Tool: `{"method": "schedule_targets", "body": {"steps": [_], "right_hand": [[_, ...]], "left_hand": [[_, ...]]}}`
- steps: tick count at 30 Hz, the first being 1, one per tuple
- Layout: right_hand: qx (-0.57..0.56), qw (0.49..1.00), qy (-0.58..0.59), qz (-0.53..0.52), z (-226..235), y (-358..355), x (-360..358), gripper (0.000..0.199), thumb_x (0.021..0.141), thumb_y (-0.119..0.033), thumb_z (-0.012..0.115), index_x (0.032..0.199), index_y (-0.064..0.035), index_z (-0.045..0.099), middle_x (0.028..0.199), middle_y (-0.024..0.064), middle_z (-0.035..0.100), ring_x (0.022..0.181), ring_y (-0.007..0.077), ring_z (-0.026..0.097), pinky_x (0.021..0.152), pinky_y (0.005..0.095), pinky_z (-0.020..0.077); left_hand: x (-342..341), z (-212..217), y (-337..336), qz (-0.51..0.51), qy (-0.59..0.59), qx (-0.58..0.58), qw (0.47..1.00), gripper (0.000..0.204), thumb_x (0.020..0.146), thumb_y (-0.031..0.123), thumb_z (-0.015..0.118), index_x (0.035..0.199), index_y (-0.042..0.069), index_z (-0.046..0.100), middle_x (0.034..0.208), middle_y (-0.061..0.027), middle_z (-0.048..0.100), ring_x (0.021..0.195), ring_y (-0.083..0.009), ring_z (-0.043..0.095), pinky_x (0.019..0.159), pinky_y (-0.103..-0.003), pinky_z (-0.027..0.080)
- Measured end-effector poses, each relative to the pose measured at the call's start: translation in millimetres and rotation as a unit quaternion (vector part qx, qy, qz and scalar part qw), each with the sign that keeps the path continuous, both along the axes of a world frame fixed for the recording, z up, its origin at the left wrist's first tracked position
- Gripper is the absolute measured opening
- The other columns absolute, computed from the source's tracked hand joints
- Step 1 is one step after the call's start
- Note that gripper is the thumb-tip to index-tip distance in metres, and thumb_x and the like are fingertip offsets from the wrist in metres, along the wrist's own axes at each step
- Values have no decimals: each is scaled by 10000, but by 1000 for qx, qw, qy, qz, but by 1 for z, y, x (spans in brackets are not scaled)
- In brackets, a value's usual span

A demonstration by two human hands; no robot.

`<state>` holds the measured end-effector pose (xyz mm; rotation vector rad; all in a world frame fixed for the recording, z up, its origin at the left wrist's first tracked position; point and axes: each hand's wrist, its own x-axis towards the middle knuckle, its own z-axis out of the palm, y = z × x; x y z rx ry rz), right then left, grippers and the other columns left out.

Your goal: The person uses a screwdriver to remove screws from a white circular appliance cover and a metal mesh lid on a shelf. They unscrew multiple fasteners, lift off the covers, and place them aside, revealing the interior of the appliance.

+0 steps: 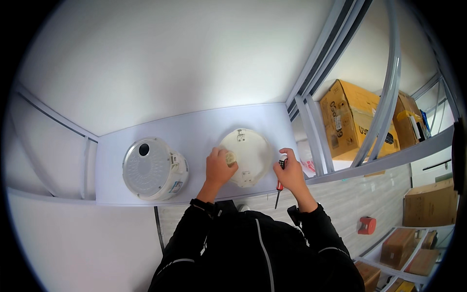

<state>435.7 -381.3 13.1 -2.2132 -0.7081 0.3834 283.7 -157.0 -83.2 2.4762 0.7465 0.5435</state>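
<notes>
My left hand (220, 167) is closed on a small round cream-coloured part (230, 158), held over the left edge of a round white shell (259, 156). The shell lies on the pale table, with small metal fittings at its far and near edges. To its right, my right hand (293, 174) grips a screwdriver (279, 186) with a red and black handle; its thin dark shaft points down toward the table's front edge. A small white piece shows by the fingertips of that hand, too small to make out.
On the table's left stands a white rounded appliance (179, 171) with a silvery top and a black round spot. Grey metal framing (311, 131) rises at the right, with cardboard boxes (351, 119) behind it. A red stool (367, 225) stands on the floor.
</notes>
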Motion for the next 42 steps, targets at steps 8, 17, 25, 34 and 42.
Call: {"method": "schedule_targets", "body": {"steps": [8, 17, 25, 34, 42], "right_hand": [[-22, 998, 56, 23, -48, 22, 8, 511, 871, -179, 689, 1342, -53, 535, 909, 226, 729, 858, 420, 727, 823, 484, 568], [2, 991, 131, 8, -42, 30, 5, 577, 938, -321, 740, 1391, -3, 577, 977, 246, 756, 921, 369, 757, 843, 437, 577], [-21, 995, 89, 30, -53, 27, 9, 560, 951, -317, 731, 1372, 15, 572, 935, 240, 760, 785, 372, 758, 718, 442, 599], [-30, 993, 110, 30, -49, 23, 5, 608, 924, -325, 771, 1371, 47, 591, 987, 232, 772, 893, 330, 768, 827, 410, 590], [-28, 994, 91, 59, -55, 19, 9, 634, 919, -368, 783, 1339, 79, 624, 991, 250, 770, 904, 328, 773, 836, 406, 592]], "left_hand": [[-3, -10, 0, 4, 13, -57, 998, 522, 915, 365, 777, 1263, -9, 667, 1200, -202, 607, 1055, -430, 651, 922, -513, 544], [-6, -7, 3, 8, -13, -93, 996, 542, 934, 420, 775, 1264, 10, 644, 1196, -203, 606, 1054, -434, 648, 895, -515, 547], [-3, -7, 2, 44, 19, -77, 996, 516, 930, 488, 764, 1044, 9, 607, 1117, -197, 608, 977, -430, 651, 800, -529, 548], [2, 6, 2, 118, -1, -79, 990, 537, 936, 520, 746, 971, -5, 637, 1033, -189, 632, 910, -419, 659, 793, -518, 546], [-1, 29, 10, 180, -18, -136, 974, 510, 981, 500, 687, 1009, -9, 710, 1053, -201, 696, 962, -404, 682, 861, -493, 542]]}}
